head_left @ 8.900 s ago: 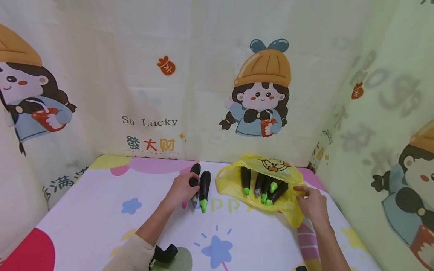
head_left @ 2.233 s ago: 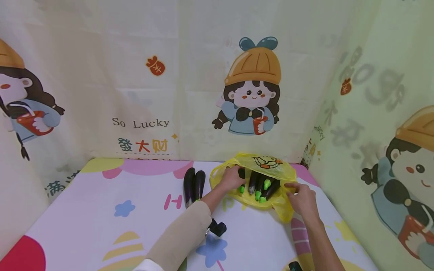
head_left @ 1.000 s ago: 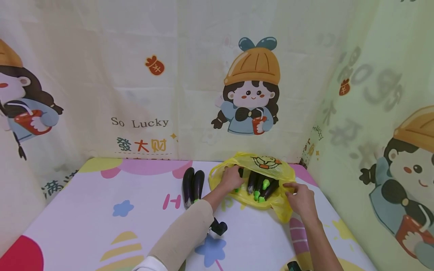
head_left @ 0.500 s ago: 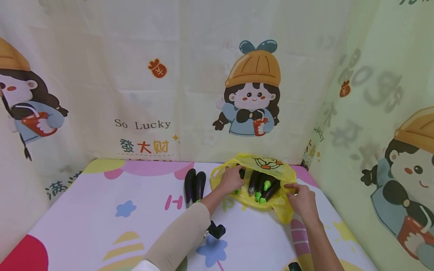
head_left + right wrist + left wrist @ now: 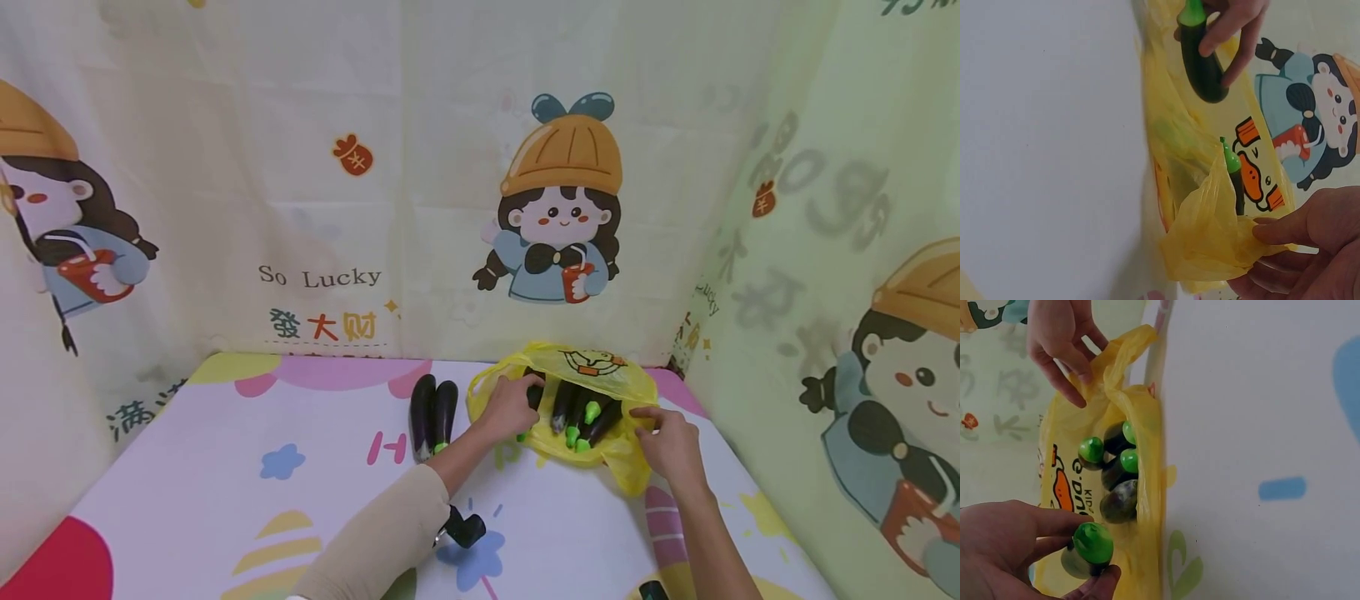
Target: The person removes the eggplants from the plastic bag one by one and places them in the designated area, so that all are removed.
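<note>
At the left side of the open mouth of a yellow plastic bag (image 5: 626, 471), my left hand (image 5: 512, 410) grips an eggplant (image 5: 1202, 65) between thumb and fingers. Its green stem end (image 5: 1093, 542) faces the left wrist camera. My right hand (image 5: 672, 446) pinches the bag's right edge, and thin plastic bunches at its fingertips in the right wrist view. Several more eggplants (image 5: 602, 427) lie inside the bag, green or dull ends toward the opening. Two eggplants (image 5: 422, 412) lie side by side on the table left of the bag, their near ends partly behind my left forearm.
The table bears a printed white cloth (image 5: 187, 500). Printed curtains (image 5: 442, 208) stand behind it and along both sides. A small black device (image 5: 467, 530) shows at my left sleeve, and another dark object (image 5: 652, 590) at the bottom edge.
My left hand has left the eggplants on the table and gone right to the bag, where it grips another. Just now it draws back slightly with that eggplant. My right hand stays on the bag's edge.
</note>
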Motion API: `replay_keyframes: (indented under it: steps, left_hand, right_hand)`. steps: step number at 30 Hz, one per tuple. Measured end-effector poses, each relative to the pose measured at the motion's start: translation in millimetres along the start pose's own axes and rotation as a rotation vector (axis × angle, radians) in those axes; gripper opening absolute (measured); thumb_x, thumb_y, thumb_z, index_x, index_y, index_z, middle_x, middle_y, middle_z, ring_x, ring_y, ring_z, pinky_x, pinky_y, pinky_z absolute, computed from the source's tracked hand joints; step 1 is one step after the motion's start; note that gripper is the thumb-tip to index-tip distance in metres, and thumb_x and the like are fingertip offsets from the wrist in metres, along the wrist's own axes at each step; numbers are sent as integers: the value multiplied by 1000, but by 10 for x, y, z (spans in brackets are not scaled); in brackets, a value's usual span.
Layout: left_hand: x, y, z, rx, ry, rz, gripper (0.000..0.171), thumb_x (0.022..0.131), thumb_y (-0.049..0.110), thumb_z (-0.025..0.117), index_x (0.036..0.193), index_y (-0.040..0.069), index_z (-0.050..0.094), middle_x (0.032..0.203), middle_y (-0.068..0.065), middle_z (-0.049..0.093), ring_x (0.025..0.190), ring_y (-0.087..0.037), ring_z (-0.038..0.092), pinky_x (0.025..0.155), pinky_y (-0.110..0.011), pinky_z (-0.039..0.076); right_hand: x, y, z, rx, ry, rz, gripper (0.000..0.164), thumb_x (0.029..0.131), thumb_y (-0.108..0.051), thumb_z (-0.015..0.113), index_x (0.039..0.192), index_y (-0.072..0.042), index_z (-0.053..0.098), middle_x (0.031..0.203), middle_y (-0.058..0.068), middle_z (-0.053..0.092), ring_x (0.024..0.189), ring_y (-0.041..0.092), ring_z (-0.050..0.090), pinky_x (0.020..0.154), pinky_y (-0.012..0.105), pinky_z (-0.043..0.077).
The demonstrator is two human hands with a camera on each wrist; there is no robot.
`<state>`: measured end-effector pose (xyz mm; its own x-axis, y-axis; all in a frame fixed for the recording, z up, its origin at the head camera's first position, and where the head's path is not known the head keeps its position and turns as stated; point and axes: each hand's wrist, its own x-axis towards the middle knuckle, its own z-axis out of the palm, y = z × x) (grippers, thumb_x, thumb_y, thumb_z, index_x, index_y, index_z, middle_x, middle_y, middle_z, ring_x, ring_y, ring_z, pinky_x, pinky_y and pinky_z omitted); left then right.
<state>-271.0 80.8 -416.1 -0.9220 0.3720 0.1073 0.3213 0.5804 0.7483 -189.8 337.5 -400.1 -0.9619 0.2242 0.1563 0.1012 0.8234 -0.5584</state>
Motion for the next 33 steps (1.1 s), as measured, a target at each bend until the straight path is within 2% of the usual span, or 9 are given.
replay_keyframes:
  steps: [3,6,9,12,16,21,23,27,33]
  left_hand:
    - [-52,-7,-17,-2,5,6,64,81,-7,65,142,15,63,60,0,44,76,-19,35,47,-26,27]
    - [-128,17,-45,-10,10,3,63,81,-6,68,140,14,64,82,-9,54,76,-19,36,45,-24,29]
    - [-201,42,-73,-13,9,-7,62,82,-5,70,140,15,64,107,-17,59,76,-20,38,45,-24,30]
    - [-270,60,-101,-15,8,-20,61,83,-2,73,140,17,64,120,-21,59,80,-21,42,45,-25,32]
    - [-354,56,-131,-9,2,-46,60,85,2,76,140,22,64,121,-18,56,84,-21,45,47,-25,37]
    - [-467,37,-194,-30,-3,-51,58,87,8,78,140,25,63,126,-21,53,73,-20,47,47,-26,39]
    - [-515,33,-236,-34,3,-43,58,87,9,79,141,25,63,127,-22,54,75,-21,48,48,-26,40]
    - [-607,26,-331,-20,16,-32,58,88,12,79,141,25,62,126,-22,57,88,-24,49,53,-28,44]
    - [-722,-2,-473,-34,32,-59,57,90,14,79,143,27,61,130,-20,57,105,-29,52,55,-30,50]
  right_hand:
    - [0,-4,-2,4,-7,9,33,95,-8,62,125,-1,73,115,31,68,89,36,59,61,32,45]
    - [5,-1,4,0,-9,13,33,95,-8,62,125,-1,73,116,31,68,91,36,59,61,32,45]
    - [8,1,10,-6,-9,11,33,95,-8,62,125,-1,73,116,31,68,91,37,60,62,32,45]
    - [13,4,12,-6,-10,6,33,95,-8,62,125,-1,73,117,32,68,92,38,60,62,32,46]
    - [18,-2,12,-6,-13,1,33,95,-8,61,125,-1,73,117,32,68,95,39,61,63,32,46]
    - [20,-11,12,-5,-16,-1,33,95,-8,61,125,0,72,116,31,68,95,39,61,63,31,46]
    - [20,-11,13,-5,-15,-2,33,95,-8,61,125,0,72,116,31,68,95,39,61,63,31,46]
    - [20,-5,14,-12,-9,-8,33,95,-8,62,124,0,73,116,31,68,97,40,62,64,32,47]
    - [17,2,11,-17,-12,0,33,95,-8,62,124,0,73,113,30,69,95,39,61,64,32,46]
